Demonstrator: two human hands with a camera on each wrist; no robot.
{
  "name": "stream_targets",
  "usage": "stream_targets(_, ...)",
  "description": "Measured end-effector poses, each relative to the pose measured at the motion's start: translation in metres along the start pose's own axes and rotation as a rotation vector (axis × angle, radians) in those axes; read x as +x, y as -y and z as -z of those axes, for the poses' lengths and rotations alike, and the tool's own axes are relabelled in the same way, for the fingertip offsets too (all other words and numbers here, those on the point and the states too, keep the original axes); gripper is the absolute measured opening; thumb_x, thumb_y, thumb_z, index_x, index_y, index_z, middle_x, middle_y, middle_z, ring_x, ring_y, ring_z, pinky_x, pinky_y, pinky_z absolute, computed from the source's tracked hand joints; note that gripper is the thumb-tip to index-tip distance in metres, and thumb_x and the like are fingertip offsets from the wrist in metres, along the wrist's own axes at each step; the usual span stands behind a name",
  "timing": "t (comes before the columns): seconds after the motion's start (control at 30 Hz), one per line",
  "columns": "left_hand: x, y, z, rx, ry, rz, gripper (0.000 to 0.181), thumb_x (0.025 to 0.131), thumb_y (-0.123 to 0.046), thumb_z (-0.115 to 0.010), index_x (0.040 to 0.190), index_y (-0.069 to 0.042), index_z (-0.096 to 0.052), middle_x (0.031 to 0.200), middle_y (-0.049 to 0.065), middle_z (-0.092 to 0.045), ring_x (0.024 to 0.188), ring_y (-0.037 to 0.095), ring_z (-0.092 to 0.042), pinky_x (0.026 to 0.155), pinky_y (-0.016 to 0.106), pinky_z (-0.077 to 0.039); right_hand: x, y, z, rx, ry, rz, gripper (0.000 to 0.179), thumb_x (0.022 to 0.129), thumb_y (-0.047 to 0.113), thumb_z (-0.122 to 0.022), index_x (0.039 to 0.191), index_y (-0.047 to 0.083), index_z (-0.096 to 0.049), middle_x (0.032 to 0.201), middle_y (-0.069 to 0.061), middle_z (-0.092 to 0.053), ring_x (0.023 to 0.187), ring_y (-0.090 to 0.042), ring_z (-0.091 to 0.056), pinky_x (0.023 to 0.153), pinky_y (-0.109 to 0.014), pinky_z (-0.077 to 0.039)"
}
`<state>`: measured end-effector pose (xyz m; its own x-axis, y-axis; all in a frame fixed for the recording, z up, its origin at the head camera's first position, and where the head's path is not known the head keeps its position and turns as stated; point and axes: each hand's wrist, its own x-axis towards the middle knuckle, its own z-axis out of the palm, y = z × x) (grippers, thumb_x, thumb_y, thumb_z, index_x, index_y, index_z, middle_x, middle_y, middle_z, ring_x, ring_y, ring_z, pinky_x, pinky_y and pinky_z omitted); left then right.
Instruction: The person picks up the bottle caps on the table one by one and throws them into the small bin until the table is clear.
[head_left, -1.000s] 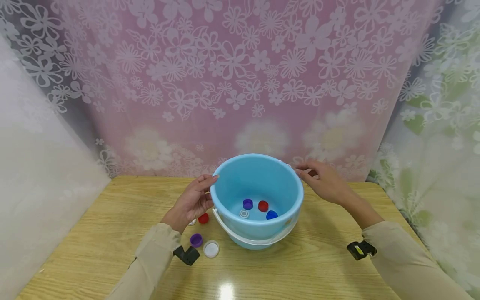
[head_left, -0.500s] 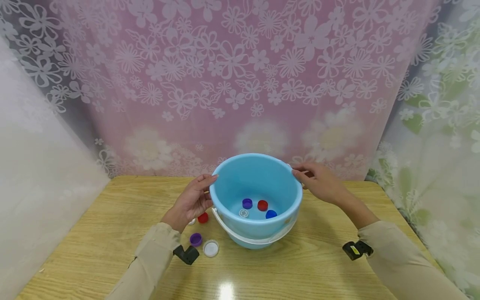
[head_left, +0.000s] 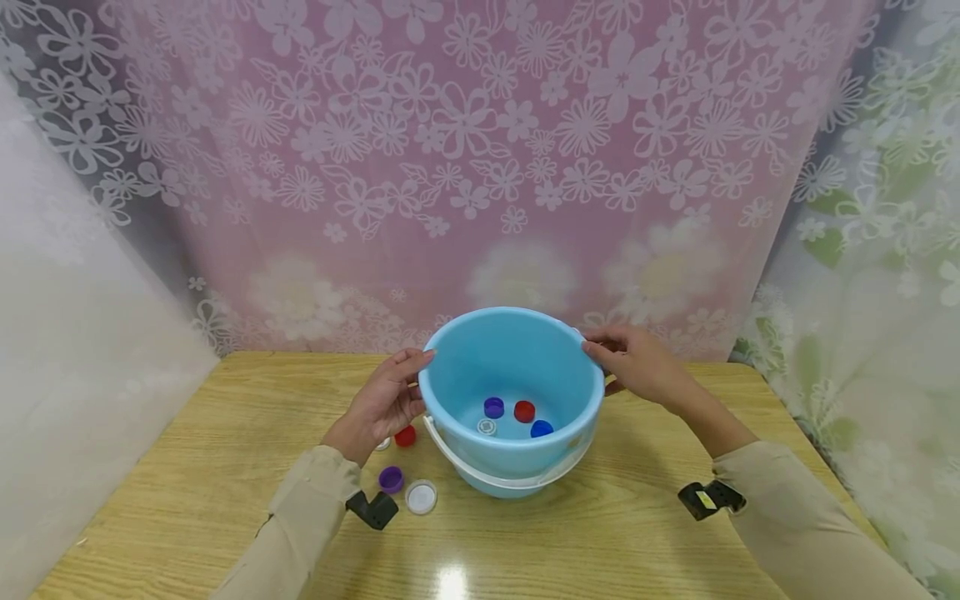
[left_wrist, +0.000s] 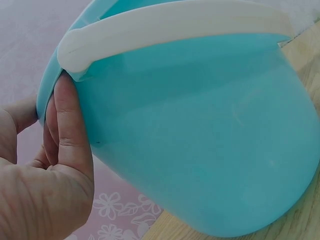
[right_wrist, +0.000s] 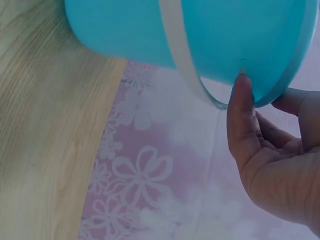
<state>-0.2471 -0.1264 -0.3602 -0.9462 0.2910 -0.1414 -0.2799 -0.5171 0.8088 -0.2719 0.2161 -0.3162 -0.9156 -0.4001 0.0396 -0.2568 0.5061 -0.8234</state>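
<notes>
A light blue bucket stands on the table, its white handle hanging down the front. At the rim's left side my left hand holds on, thumb over the lip and fingers against the outer wall just under the handle joint, as the left wrist view shows. Opposite, my right hand pinches the rim between thumb and fingers; in the right wrist view a fingertip presses the outer wall. On the bucket's floor lie a purple bottle cap, a red cap, a whitish cap and a blue cap.
Left of the bucket, a red cap, a purple cap and a white cap lie on the wooden table. Another white cap is partly hidden by my left hand. Flowered curtains hang behind.
My right hand has moved slightly left and closed in on the bucket's rim. The left hand keeps its hold, and the bucket has barely shifted.
</notes>
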Motion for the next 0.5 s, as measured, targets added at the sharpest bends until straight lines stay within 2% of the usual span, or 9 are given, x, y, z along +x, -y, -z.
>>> stream_targets(0.2, 0.0002, 0.0, -0.0002, -0.002, -0.005, 0.005, 0.014, 0.098, -0.018, -0.057, 0.101, -0.008, -0.047, 0.084, 0.01, -0.061, 0.062, 0.018, -0.068, 0.055, 0.025, -0.056, -0.001, 0.0003, 0.0011, 0.133, 0.014, -0.078, 0.045, 0.1, 0.029, -0.053, 0.134, 0.001, -0.05, 0.113, -0.019, -0.061, 0.091, -0.028, -0.066, 0.071, -0.041, -0.058)
stream_targets(0.5, -0.002, -0.0009, -0.0012, 0.005, 0.007, 0.0, 0.016, 0.097, -0.02, -0.058, 0.102, -0.008, -0.047, 0.085, 0.01, -0.061, 0.064, 0.018, -0.069, 0.056, 0.025, -0.056, 0.002, -0.0057, 0.0031, 0.433, 0.097, -0.175, 0.046, 0.1, 0.026, -0.052, 0.133, -0.005, -0.048, 0.121, -0.021, -0.055, 0.1, -0.031, -0.064, 0.078, -0.042, -0.055)
